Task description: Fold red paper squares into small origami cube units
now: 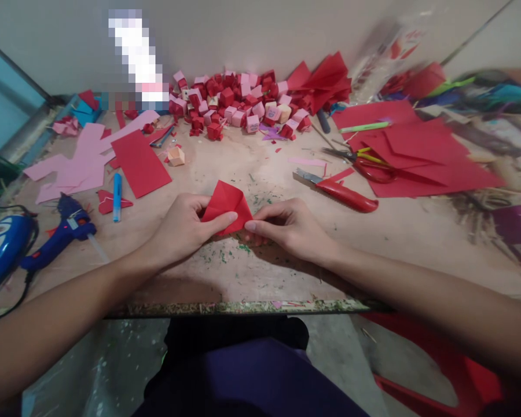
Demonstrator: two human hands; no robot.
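A small creased piece of red paper is held above the table, near its front edge. My left hand grips its left side, with the thumb flat across the paper's lower part. At the lower right corner, my right hand pinches the paper between thumb and fingers. Fold lines run across the sheet, and its top comes to a point. Beyond my right hand lie red-handled pliers. A flat red paper rectangle rests up and left of my left hand.
Many small red and pink paper cubes are heaped against the wall. Scissors and red sheets lie at right. On the left are pink paper strips, a blue glue gun and a blue marker. Green scraps dot the table.
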